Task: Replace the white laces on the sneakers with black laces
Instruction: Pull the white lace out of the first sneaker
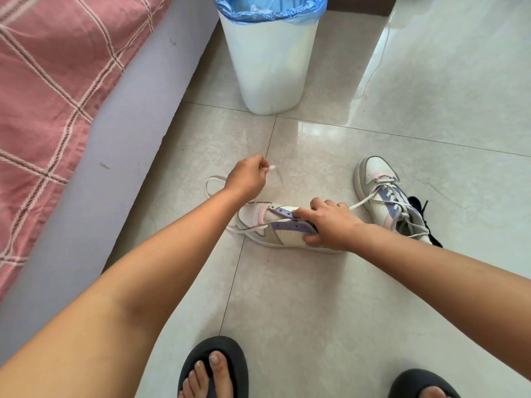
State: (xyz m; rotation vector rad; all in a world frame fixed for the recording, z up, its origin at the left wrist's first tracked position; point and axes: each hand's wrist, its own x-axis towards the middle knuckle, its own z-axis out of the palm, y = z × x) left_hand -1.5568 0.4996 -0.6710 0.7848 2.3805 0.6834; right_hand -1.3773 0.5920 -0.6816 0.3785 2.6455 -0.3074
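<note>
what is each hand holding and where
Left hand pinches the white lace near its tip; right hand grips the near sneaker at its eyelet flaps.

The near sneaker [275, 225] lies on the floor [316, 297] ahead of the person's two feet, its toe to the left, with the right hand [330, 222] on its rear part and the left hand [248, 176] raised just behind its toe. The second sneaker [385, 196] stands to the right and slightly farther off, partly over the black laces [421, 206] at its right side. Behind both stands the bin [273, 67], and the bed [57, 96] runs along the left.
</note>
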